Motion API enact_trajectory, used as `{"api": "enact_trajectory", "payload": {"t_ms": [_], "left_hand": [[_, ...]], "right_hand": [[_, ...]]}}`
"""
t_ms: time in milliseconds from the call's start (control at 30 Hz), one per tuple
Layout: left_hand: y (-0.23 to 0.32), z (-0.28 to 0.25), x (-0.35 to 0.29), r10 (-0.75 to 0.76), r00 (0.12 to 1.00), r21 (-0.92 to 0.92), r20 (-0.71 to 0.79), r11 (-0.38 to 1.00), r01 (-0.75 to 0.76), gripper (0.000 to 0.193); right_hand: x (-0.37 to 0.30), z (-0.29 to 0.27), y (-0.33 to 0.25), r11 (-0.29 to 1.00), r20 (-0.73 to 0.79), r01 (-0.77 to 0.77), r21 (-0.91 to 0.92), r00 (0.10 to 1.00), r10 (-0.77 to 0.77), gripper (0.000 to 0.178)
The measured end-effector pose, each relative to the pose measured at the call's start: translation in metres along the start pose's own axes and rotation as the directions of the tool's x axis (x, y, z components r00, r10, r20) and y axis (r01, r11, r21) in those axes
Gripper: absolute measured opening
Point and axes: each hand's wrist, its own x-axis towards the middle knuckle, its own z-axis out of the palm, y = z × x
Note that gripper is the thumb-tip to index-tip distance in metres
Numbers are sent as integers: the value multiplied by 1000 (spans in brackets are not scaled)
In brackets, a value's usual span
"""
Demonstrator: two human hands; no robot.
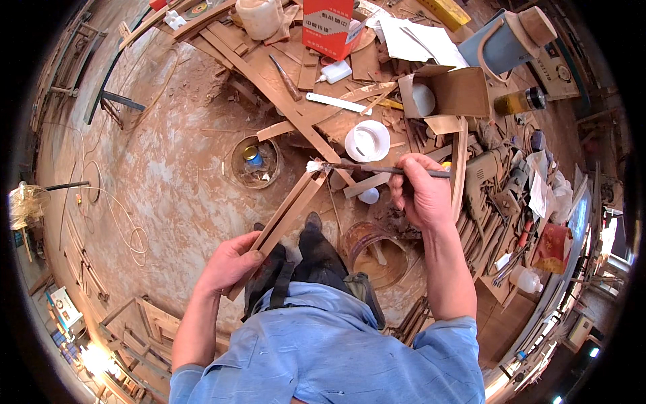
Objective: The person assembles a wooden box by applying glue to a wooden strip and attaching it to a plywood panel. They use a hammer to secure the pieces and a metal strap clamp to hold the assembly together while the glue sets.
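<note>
My left hand [234,264] is closed around the lower end of a long wooden strip [296,205] with a dark groove along it. The strip slants up and away to the right. My right hand [424,192] grips a thin dark stick [363,167] between thumb and fingers. Its tip reaches the strip's far end, where a lump of white paste [314,165] sits; whether the stick ends in bristles cannot be made out. Just beyond the stick stands a white tub [367,140] with whitish stuff inside.
Long boards [269,91] cross the cluttered bench ahead. A red box [330,30], an open cardboard box [449,93] and a blue jug [501,44] stand at the back. Many tools lie at right. Buckets [254,161] [377,256] stand on the dusty floor.
</note>
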Motion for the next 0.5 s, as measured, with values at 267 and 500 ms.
{"api": "enact_trajectory", "payload": {"t_ms": [267,500], "left_hand": [[-1,1,1,-7,1000,-5,-7,1000,7,41],[-4,-1,1,1,999,18,-34,1000,0,44]], "right_hand": [[0,1,3,998,-16,-6,-68,1000,5,18],[-8,-9,8,994,9,77,75,997,-78,16]]}}
